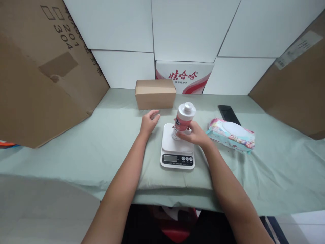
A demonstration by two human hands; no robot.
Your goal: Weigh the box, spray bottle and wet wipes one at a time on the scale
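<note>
Work in hand: weighing a bottle (183, 119) on a kitchen scale (177, 149).
Right hand (194, 135): its grip is closed around the lower part of the bottle, fingers wrapped across the pink label.
Left hand (149, 122): loosely open and holding nothing; it rests on the bench (76, 149) just left of the scale, apart from it.
Bottle: white with a pink label and a white cap, tilted, cap leaning to the right and away. Its base is at the scale's platform, but whether it bears on it fully I cannot tell.
Scale: white, on the green cloth between the two forearms, display facing the person. The reading is too small to make out.
Progress: by my judgement the bottle has reached the scale but is not yet standing free. Setting it upright and letting go is left, so is reading the display.
Nearby: a pack of wet wipes (231, 135) right of the scale, a dark phone (228, 114) behind it, a small cardboard box (155, 93) further back.
</note>
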